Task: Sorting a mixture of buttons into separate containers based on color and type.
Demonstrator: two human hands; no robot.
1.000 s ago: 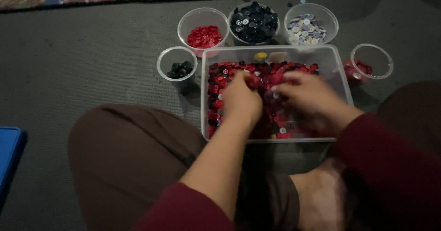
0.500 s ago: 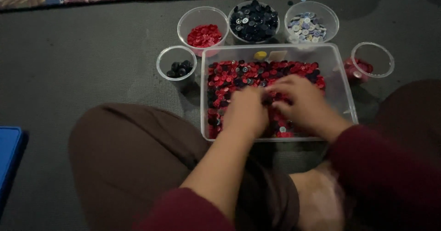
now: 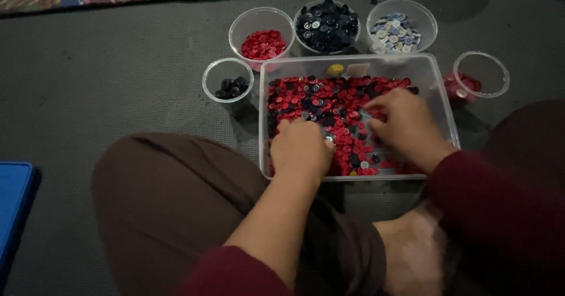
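Head view: a person sits cross-legged on a grey floor mat [image 3: 106, 90], both hands down in a clear rectangular tub [image 3: 442, 101] filled with mixed red and dark buttons [image 3: 329, 98]. The left hand [image 3: 301, 149] lies knuckles-up on the buttons at the near side of the tub, its fingers curled under; whether its grip has anything pinched cannot be told. The right hand [image 3: 406, 125] sits just beside it to the right, fingers drawn together on the pile; its grip looks nearly closed, though no single button shows between the fingertips.

Beyond the hands, past the far wall of the tub, stand three clear cups: one of red buttons [image 3: 263, 44], one of dark navy buttons [image 3: 326, 25], one of pale blue and white buttons [image 3: 395, 32]. A smaller cup of black buttons [image 3: 229, 87] stands to the left of the left hand, and a cup with a few dark red pieces [image 3: 465, 86] to the right of the right hand.

Done well, the picking probably calls for spreading the pile thin with one hand while the other pinches one colour at a time, since the dim light makes navy and black easy to confuse.
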